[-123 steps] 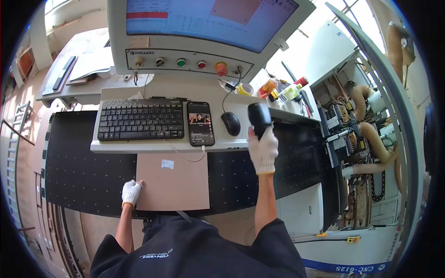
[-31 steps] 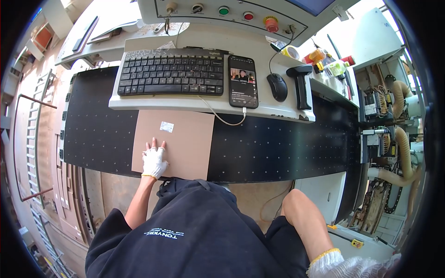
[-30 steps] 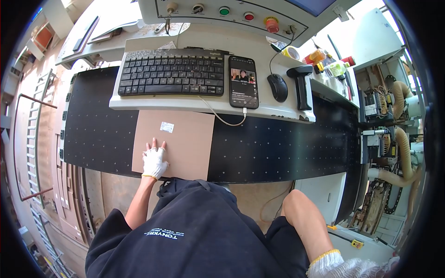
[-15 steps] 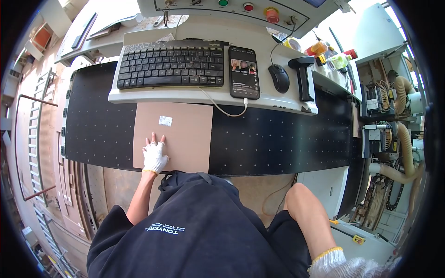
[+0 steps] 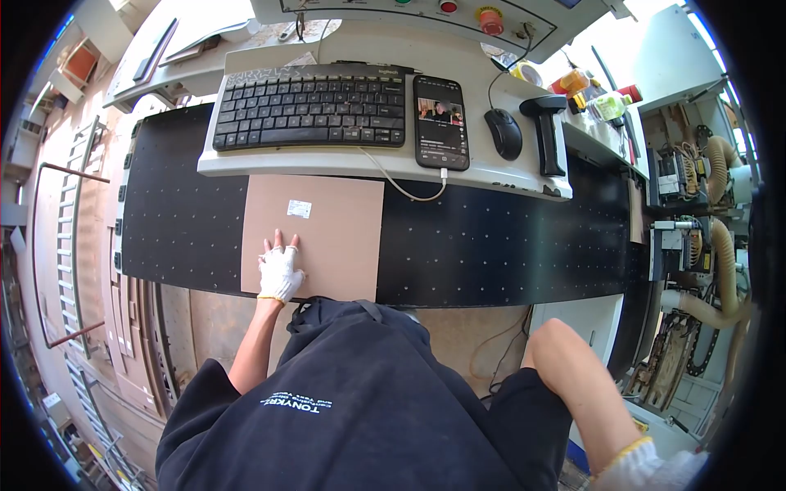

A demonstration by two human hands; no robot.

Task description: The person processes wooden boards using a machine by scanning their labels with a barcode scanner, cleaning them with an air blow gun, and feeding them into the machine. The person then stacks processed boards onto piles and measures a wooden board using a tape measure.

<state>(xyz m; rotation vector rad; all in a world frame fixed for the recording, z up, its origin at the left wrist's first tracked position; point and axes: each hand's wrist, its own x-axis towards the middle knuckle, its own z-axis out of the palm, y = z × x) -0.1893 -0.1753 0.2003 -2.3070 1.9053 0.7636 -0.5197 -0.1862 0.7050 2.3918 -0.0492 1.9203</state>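
Note:
My left hand (image 5: 281,272), in a white glove with bare fingertips, lies spread on a flat brown panel (image 5: 342,237). A small white label (image 5: 300,209) is stuck on the panel above my fingers. The panel rests on a black table with rows of small holes (image 5: 483,245). My right hand (image 5: 655,470), also gloved, is low at the bottom right, and its fingers are not clearly visible. A black handheld scanner (image 5: 547,135) lies on the light shelf, right of the mouse (image 5: 503,133).
The shelf (image 5: 327,160) also carries a keyboard (image 5: 311,110) and a phone (image 5: 440,123) with a white cable. Bottles (image 5: 607,106) stand at the upper right. Machinery with hoses (image 5: 720,262) is at the far right, and a metal rack (image 5: 70,213) at the left.
The scanner, earlier in my right hand, now lies on the shelf. My right hand has dropped to the lower right. My left hand has moved from the panel's edge onto its face.

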